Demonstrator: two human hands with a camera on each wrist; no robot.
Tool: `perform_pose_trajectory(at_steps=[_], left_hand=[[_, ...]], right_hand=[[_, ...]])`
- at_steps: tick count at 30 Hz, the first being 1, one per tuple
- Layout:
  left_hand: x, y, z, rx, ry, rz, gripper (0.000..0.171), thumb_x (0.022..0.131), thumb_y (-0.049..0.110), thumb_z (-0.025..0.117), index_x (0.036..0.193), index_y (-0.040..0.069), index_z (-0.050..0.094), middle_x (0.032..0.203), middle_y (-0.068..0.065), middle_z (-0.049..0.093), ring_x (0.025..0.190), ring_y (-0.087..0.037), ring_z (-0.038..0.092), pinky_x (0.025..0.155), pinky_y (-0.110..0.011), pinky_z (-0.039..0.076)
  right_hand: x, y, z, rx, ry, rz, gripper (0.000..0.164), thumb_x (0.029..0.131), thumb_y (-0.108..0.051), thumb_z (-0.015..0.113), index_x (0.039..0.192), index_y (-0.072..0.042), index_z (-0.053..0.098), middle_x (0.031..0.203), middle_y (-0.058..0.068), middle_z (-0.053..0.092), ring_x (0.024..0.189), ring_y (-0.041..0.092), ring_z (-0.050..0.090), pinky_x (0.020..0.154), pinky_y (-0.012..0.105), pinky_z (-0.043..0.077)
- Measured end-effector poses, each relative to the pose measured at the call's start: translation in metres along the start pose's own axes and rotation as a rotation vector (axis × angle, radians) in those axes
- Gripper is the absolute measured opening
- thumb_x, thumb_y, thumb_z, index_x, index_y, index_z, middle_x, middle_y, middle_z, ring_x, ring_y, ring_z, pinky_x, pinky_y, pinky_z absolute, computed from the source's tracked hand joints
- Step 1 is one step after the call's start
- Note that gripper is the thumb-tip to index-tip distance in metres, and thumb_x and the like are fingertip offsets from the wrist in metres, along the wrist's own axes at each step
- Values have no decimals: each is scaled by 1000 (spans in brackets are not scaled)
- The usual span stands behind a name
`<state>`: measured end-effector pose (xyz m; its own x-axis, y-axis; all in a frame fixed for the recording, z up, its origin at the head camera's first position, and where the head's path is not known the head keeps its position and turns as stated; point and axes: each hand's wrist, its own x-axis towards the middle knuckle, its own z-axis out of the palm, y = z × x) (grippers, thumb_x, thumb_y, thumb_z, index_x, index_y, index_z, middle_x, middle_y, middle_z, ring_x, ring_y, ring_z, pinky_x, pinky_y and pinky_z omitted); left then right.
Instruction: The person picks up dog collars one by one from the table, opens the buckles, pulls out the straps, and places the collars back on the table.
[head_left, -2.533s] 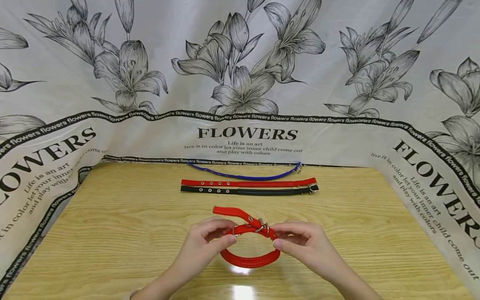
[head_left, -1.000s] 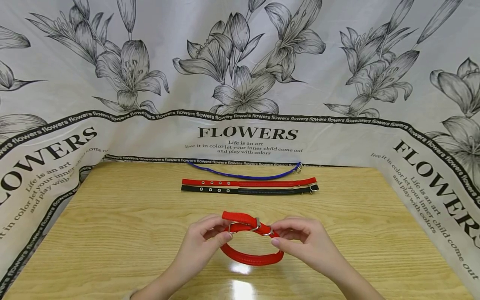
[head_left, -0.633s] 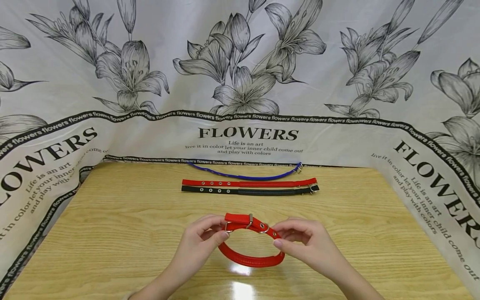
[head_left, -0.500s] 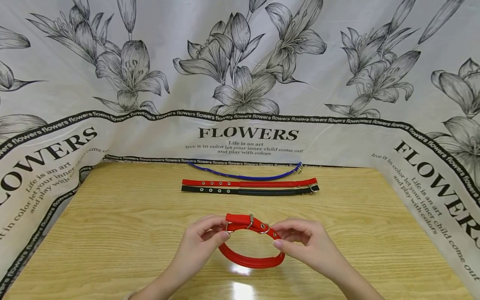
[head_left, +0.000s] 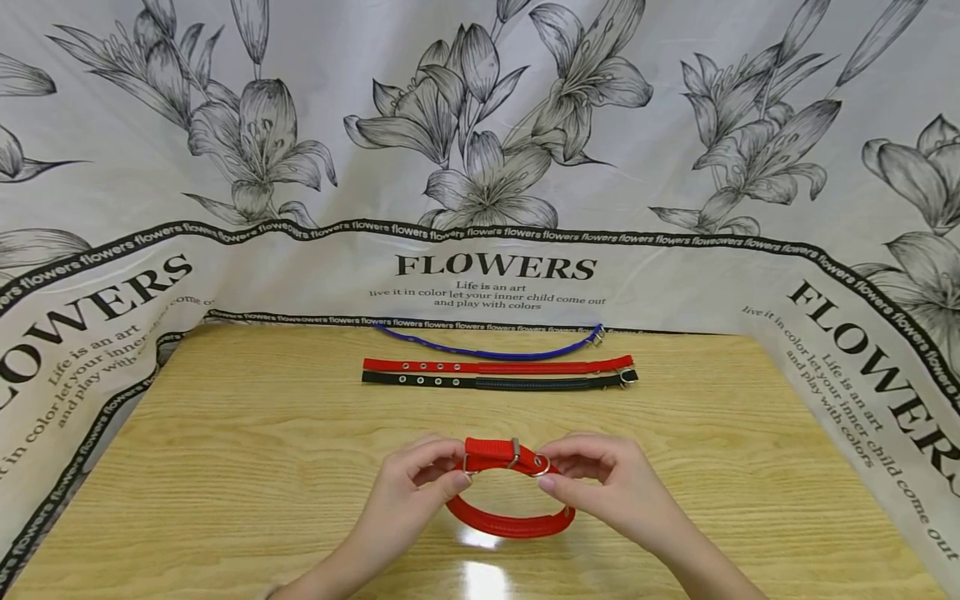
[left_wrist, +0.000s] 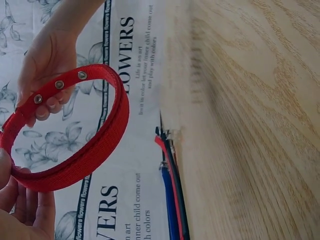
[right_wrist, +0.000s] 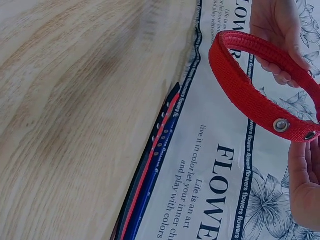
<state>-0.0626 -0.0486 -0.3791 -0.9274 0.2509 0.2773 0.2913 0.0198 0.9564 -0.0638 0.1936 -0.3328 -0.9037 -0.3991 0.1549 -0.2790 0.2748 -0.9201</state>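
Note:
A red collar [head_left: 510,527], closed into a loop, is held up above the table in the head view. My left hand [head_left: 427,483] pinches it between thumb and fingers at its left side, by a metal keeper loop. On the opposite side my right hand [head_left: 600,483] pinches the band near the D-ring [head_left: 542,467]. Between the hands, the strap passes through a metal buckle [head_left: 515,452], and its end lies along the band toward the left hand. Eyelets show on the collar [left_wrist: 59,85] in the left wrist view. In the right wrist view, the collar [right_wrist: 235,85] hides some fingers.
Farther back on the wooden table [head_left: 247,433] lie a second red collar [head_left: 525,367], a black collar [head_left: 525,383] and a blue collar [head_left: 495,355], all stretched out. Behind them hangs a white flower-printed cloth [head_left: 315,279].
The strap's end, which stuck up and left from the buckle, has come down and lies along the band. Its free tail looks shorter. Both hands keep hold of the collar and have shifted only slightly.

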Motion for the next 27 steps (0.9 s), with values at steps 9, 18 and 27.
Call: perform_pose_trajectory(at_steps=[9, 18, 27], left_hand=[[0, 1, -1, 19, 3, -7, 13, 84, 10, 68, 96, 6, 67, 93, -3, 63, 83, -15, 59, 76, -27, 54], [-1, 2, -1, 6, 34, 12, 13, 86, 11, 66, 97, 4, 66, 93, -5, 62, 84, -15, 58, 76, -26, 53], [-2, 5, -1, -31, 55, -7, 14, 87, 9, 64, 98, -1, 64, 94, -10, 61, 83, -13, 58, 74, -25, 53]], right_hand=[[-1, 1, 0, 6, 3, 16, 17, 82, -9, 71, 97, -3, 69, 91, 6, 67, 75, 16, 63, 64, 29, 55], [-2, 2, 1, 12, 8, -27, 17, 81, -6, 72, 97, -1, 69, 90, 5, 67, 74, 15, 62, 63, 28, 55], [-2, 1, 3, 33, 21, -56, 17, 80, -4, 72, 96, 0, 69, 88, 1, 67, 73, 15, 63, 62, 28, 55]])
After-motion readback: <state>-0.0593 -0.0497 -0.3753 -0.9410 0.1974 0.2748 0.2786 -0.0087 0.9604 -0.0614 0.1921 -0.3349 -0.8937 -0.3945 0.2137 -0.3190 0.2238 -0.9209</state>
